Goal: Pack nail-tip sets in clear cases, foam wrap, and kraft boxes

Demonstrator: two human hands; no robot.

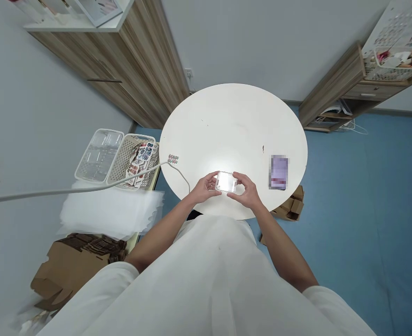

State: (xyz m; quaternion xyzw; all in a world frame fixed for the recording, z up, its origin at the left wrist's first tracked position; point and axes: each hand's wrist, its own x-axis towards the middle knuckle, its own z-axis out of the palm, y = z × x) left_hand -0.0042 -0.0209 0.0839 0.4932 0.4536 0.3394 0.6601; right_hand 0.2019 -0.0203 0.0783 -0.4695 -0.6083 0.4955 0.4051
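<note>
Just below the middle of the frame, I am holding a small clear case (226,182) between my two hands, over the near part of the round white table (233,121). My left hand (206,188) is gripping the case's left side, with the fingers curling at the far corner and the thumb pressing near the lower edge. My right hand (247,191) is gripping the opposite side, its index finger reaching the upper right corner and its thumb lying by the lower right one. On both hands, thumb and fingers are standing apart by about the depth of the case. A bright glare is washing out its face, so I am not making out what is inside, and I cannot tell whether it is touching the tabletop.

Toward the right of the table, a purple rectangular item (279,172) is lying, blurred into blocks. Above and left of it, a tiny dark piece (263,149) is resting by itself. At the table's left edge, a small patch of coloured gems (172,159) is lying just beside a pale cable (69,191), which is running in from the left side of the frame and bending down toward my left hand.

Left of the table, a white basket (122,161) is holding printed cards; below it in the frame, translucent white sheets (108,212) are lying in a stack.
</note>
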